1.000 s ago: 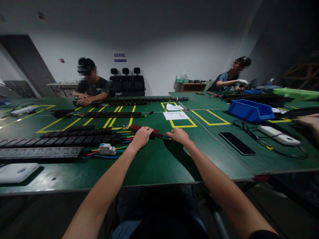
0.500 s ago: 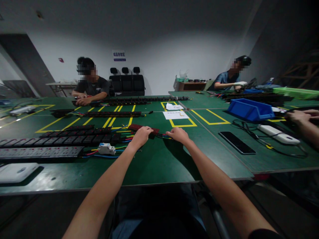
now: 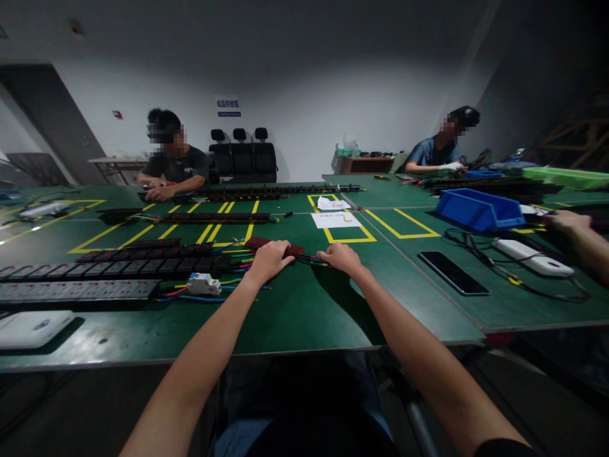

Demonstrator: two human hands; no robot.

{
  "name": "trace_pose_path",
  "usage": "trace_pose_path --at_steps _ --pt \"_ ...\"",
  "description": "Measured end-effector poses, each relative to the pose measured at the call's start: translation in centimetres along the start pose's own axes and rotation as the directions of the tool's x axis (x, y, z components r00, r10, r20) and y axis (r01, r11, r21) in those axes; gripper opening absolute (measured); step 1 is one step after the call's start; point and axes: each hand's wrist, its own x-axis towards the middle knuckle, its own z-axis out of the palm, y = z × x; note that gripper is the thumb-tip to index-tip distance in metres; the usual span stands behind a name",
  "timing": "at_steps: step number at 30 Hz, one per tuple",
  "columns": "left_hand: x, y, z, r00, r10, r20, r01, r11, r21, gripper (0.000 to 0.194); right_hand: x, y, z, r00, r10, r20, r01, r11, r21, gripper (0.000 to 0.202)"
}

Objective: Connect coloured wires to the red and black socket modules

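My left hand (image 3: 271, 259) is closed over a dark red strip-shaped piece (image 3: 295, 250), its thumb on the near side. The piece lies at a slant on the green table, partly hidden under my fingers. From its right end runs a bundle of coloured wires (image 3: 311, 259). My right hand (image 3: 342, 258) is closed around the far end of these wires; its fingertips are mostly hidden. Left of my hands, more loose wires reach out from black socket strips (image 3: 157, 266). A white circuit breaker (image 3: 203, 284) sits on the wires of the nearest grey strip (image 3: 85, 291).
A phone (image 3: 451, 273), a white power bank (image 3: 533, 257) with cables and a blue bin (image 3: 478, 211) stand to the right. Paper sheets (image 3: 335, 220) lie beyond my hands. Two co-workers sit across the table; another person's hand (image 3: 573, 225) shows at the right edge.
My left hand's fingers have shifted on the red piece, with the thumb now lower and spread. My right hand stays put. The far-right co-worker's gloved hand has moved slightly lower.
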Motion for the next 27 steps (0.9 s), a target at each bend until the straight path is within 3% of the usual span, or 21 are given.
trace_pose_path --at_steps 6,16,27 --pt "0.08 -0.16 0.14 0.999 -0.050 -0.012 0.050 0.998 0.027 0.028 -0.01 -0.06 0.02 1.000 -0.001 -0.002 0.001 1.000 0.001 0.047" --pt "0.12 0.27 -0.16 1.000 -0.004 0.008 0.003 0.998 0.067 0.019 0.04 0.02 0.01 1.000 -0.009 0.004 0.009 1.000 0.001 0.048" --pt "-0.07 0.00 -0.03 1.000 -0.005 -0.018 0.006 0.997 0.078 0.027 0.17 0.10 0.17 1.000 -0.013 -0.001 0.013 1.000 -0.014 0.047"
